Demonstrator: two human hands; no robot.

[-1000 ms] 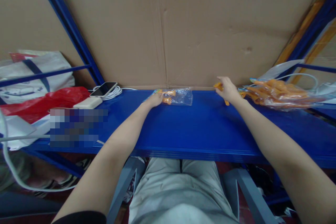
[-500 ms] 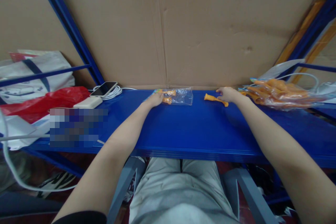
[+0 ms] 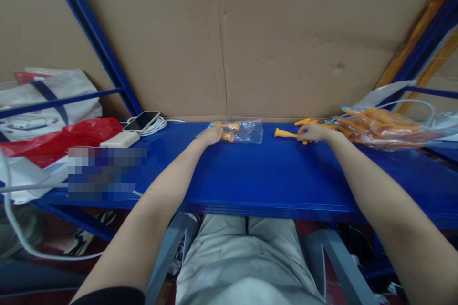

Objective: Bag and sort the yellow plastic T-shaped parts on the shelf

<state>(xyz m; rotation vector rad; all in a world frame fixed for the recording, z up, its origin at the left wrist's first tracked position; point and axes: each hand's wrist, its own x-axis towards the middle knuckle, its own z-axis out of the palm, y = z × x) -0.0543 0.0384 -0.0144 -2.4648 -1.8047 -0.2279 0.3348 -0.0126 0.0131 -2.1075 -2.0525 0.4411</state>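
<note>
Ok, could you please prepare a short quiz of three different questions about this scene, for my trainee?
1. Choose one. What does the left grip touch?
a) a red bag
b) a clear bag with orange pieces in it
c) a shoe

2. True or false: the right grip is farther from the phone than the left grip is.

3. Fill the gap: the tabletop is coloured ____.

Key: 1. b; 2. true; 3. blue.

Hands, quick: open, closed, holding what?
Left hand: on the clear bag; open or closed cannot be told.
Right hand: closed on an orange piece.
</note>
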